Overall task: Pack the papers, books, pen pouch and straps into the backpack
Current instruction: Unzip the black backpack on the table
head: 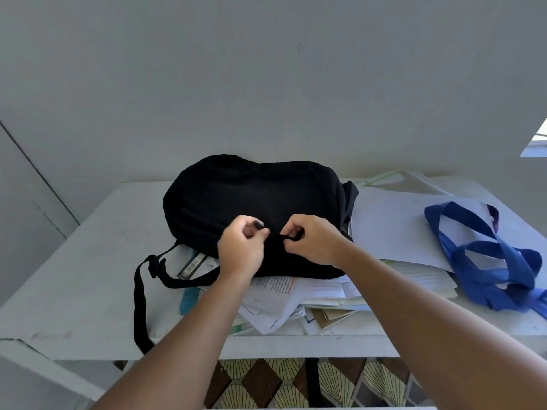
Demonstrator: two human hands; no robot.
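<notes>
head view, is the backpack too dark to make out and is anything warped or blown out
Head view: the backpack is crushed to near-solid black, seams barely visible where both hands pinch it; the wide lens bends the table edges; the window at far right is blown out.

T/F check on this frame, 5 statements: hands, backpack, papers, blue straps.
1. Both hands pinch the backpack fabric near its front edge. True: left hand, right hand.
2. The blue straps lie inside the backpack. False: they lie on the papers, right of it.
3. The backpack sits partly on papers. True.
4. The backpack is red. False: black.
5. A black strap hangs over the table edge at left. True.
</notes>
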